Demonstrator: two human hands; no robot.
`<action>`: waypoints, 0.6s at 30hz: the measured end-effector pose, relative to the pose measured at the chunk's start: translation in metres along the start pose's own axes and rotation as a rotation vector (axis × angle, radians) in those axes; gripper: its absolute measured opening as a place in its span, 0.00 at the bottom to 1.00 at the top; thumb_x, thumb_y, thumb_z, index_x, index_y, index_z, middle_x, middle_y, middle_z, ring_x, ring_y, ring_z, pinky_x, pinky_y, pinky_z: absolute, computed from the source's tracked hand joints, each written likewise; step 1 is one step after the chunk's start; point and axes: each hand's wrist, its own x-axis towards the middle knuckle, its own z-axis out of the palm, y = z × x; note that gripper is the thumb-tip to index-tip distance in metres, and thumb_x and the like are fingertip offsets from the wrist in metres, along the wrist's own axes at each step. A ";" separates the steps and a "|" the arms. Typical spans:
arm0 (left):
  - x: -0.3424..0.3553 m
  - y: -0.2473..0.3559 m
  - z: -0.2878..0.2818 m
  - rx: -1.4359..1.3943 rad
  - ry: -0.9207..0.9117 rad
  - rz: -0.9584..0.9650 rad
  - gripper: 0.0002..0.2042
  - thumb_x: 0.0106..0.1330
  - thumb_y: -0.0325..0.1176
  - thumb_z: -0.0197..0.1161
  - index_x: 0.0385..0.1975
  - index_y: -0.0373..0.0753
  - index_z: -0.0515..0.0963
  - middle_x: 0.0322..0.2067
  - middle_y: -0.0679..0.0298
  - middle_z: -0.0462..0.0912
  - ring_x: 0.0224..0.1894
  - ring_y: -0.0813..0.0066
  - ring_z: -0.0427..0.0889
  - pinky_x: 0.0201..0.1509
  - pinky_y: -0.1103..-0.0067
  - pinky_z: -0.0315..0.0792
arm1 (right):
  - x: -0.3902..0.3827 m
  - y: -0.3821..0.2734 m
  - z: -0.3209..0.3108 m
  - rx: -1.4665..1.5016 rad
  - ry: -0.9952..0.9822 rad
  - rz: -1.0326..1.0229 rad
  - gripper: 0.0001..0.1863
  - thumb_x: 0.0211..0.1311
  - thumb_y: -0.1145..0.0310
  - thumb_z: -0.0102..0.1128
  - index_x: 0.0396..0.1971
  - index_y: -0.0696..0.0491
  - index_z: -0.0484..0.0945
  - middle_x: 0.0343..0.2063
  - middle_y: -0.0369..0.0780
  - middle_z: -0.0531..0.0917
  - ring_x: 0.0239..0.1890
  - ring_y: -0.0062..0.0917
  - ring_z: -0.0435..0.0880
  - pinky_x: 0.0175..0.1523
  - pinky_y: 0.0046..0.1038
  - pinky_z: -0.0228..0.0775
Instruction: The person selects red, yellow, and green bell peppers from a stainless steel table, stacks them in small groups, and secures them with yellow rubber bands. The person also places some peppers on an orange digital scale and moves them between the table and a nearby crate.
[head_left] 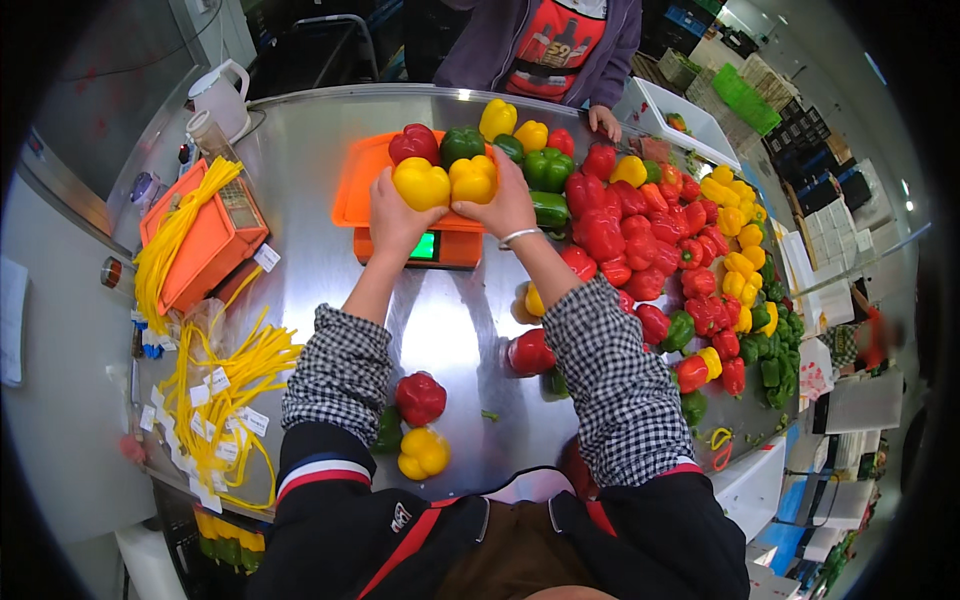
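Observation:
Both my arms reach forward over an orange kitchen scale (355,185) with a lit green display. My left hand (396,215) is closed round a yellow bell pepper (421,184). In my right hand (511,203), a second yellow bell pepper (473,179) is gripped close beside the first. Both peppers are over the near part of the scale's tray; whether they touch it is hidden. Just beyond them, a red bell pepper (414,144) and a green bell pepper (461,146) sit on the tray.
Red peppers (640,240), yellow peppers (742,265) and green peppers (770,355) are heaped along the metal table's right. Yellow tagged ties (225,410) and an orange basket (205,235) lie left. Near me is a loose yellow pepper (424,453). Someone's hand (605,122) rests on the far edge.

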 end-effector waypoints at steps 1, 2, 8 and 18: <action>-0.003 -0.001 -0.002 0.024 0.009 0.013 0.49 0.39 0.41 0.81 0.61 0.33 0.59 0.57 0.48 0.67 0.60 0.51 0.67 0.63 0.65 0.64 | 0.005 0.007 0.010 0.014 -0.042 0.051 0.48 0.36 0.61 0.79 0.61 0.51 0.64 0.56 0.50 0.73 0.56 0.42 0.75 0.57 0.35 0.71; -0.008 -0.001 -0.008 0.048 0.020 0.018 0.52 0.39 0.43 0.81 0.64 0.31 0.56 0.60 0.46 0.64 0.63 0.51 0.64 0.65 0.64 0.61 | 0.007 0.006 0.016 0.028 -0.092 0.100 0.48 0.35 0.61 0.79 0.61 0.51 0.65 0.56 0.50 0.73 0.56 0.42 0.75 0.57 0.36 0.71; -0.045 -0.078 -0.092 0.157 0.297 0.166 0.50 0.44 0.38 0.78 0.67 0.34 0.55 0.61 0.45 0.63 0.63 0.49 0.61 0.67 0.61 0.56 | -0.026 0.047 -0.028 0.455 0.381 0.326 0.40 0.42 0.69 0.79 0.54 0.57 0.64 0.48 0.43 0.75 0.47 0.30 0.78 0.53 0.30 0.74; -0.125 -0.140 -0.169 0.226 0.264 -0.110 0.40 0.52 0.30 0.72 0.65 0.33 0.57 0.56 0.47 0.66 0.58 0.52 0.67 0.64 0.64 0.60 | -0.102 0.067 -0.093 -0.065 0.139 0.360 0.42 0.39 0.63 0.80 0.56 0.54 0.66 0.46 0.45 0.79 0.48 0.33 0.80 0.54 0.31 0.73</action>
